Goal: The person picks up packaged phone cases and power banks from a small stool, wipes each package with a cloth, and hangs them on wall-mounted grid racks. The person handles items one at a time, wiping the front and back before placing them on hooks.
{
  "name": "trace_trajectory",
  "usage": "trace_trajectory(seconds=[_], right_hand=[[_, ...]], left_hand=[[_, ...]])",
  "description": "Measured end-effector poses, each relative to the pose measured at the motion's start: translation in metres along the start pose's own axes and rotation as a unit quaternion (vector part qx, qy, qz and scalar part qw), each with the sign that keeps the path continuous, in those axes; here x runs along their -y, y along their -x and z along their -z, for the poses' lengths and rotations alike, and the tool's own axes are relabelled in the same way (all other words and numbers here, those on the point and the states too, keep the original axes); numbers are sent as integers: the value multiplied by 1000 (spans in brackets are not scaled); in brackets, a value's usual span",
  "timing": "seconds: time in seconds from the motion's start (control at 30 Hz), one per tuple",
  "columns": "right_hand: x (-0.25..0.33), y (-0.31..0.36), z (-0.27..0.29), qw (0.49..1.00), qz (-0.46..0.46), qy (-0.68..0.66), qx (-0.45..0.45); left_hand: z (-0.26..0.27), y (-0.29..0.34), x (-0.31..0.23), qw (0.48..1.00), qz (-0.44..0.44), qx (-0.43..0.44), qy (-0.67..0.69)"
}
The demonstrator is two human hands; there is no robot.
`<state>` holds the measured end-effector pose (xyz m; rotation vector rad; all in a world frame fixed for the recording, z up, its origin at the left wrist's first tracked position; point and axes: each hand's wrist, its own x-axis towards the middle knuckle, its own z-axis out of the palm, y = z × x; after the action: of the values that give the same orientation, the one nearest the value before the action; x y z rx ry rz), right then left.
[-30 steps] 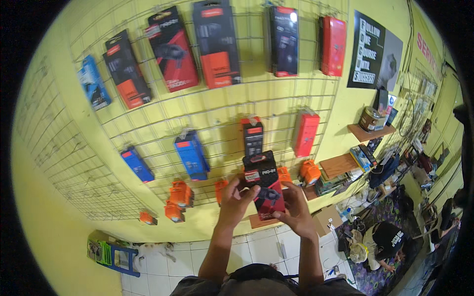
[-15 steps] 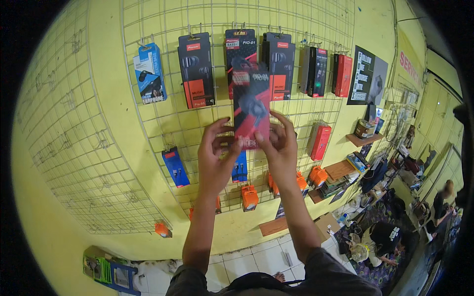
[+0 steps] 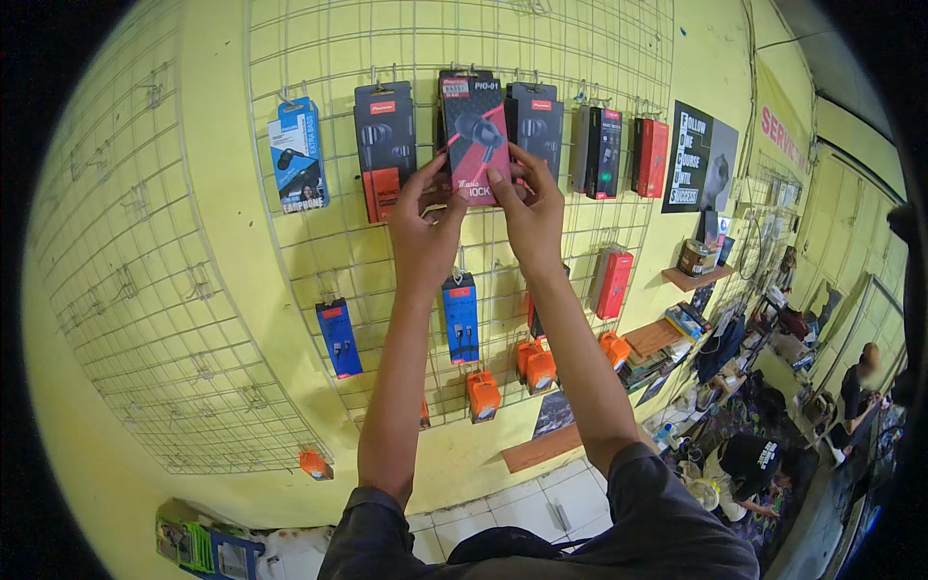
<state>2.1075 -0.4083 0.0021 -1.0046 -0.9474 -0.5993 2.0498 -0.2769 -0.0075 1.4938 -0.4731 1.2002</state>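
Between my two hands is an upright black and pink earphone box point(image 3: 478, 135), raised against the wire grid in front of the middle hook. Its lower left side is gripped by my left hand point(image 3: 425, 210), with the fingers behind and the thumb near the bottom front. My right hand point(image 3: 531, 203) grips the lower right side, thumb pressed on the front face. Behind the box a similar dark box mostly disappears from sight. Dark grey earphone boxes hang on either side, a left one point(image 3: 385, 145) and a right one point(image 3: 536, 124).
The wire grid point(image 3: 343, 253) also carries a blue earphone pack point(image 3: 299, 155), red boxes point(image 3: 651, 157), blue cable boxes point(image 3: 461, 319) and orange packs point(image 3: 483, 394). Wooden shelves point(image 3: 698, 278) stick out at the right. Two other people point(image 3: 749, 469) are at the lower right.
Both hands have carried the earphone box up and slightly left, from below the hanging row to level with it. The head view has shifted a little.
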Motion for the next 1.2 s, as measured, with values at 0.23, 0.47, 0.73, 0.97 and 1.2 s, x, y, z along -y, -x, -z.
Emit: trace_trajectory(seconds=[0.23,0.47,0.73,0.97,1.2], right_hand=[[-34,7,9,993,14,117,-11],[-33,111,60,970,-79,223,-49],[-9,238,210,920,-280,223,-159],[-2,264,416,881,-293,243,-281],[-56,255,613,844,-411,188,-290]], left_hand=[[1,7,16,999,32,-25,-22],[12,112,21,992,116,-53,-9],[-72,222,40,957,261,74,104],[-238,294,86,910,343,174,154],[-409,357,137,868,410,223,168]])
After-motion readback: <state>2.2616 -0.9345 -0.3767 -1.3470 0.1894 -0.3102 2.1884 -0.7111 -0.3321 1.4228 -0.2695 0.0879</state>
